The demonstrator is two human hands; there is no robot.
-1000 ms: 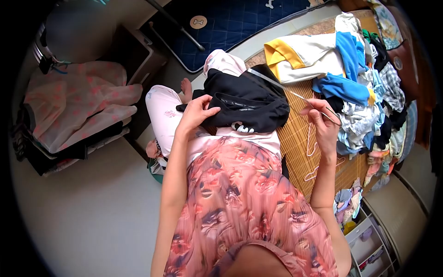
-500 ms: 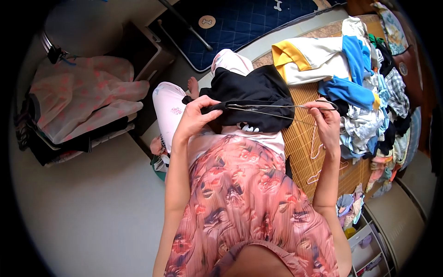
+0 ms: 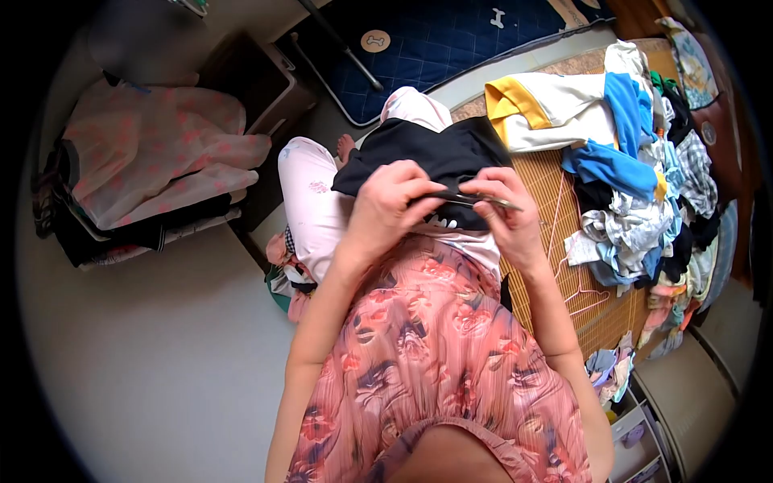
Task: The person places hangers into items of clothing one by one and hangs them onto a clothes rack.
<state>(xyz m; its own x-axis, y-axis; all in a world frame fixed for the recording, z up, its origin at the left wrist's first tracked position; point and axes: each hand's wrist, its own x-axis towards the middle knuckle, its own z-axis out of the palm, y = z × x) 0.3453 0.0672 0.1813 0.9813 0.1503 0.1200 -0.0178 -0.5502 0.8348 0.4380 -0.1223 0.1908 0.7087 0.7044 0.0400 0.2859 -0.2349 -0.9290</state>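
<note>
A black garment [image 3: 427, 153] with white print near its lower edge lies across the lap. My left hand [image 3: 394, 201] pinches the garment's edge near the middle of the lap. Just to its right, my right hand [image 3: 503, 211] is closed on a thin dark hanger [image 3: 491, 200], most of which is hidden by the fingers and the cloth. The two hands are close together, a small gap between their fingertips.
A white, blue and yellow garment [image 3: 555, 105] and a heap of mixed clothes [image 3: 636, 217] lie on a bamboo mat [image 3: 535, 181] at right, with pink hangers [image 3: 586, 299]. Stacked clothes [image 3: 153, 161] are at left; a blue quilted mat [image 3: 435, 48] lies beyond.
My right hand has moved left, bringing the hanger to the black garment's edge beside my left hand. My left hand has shifted slightly right, and the view has shifted a little.
</note>
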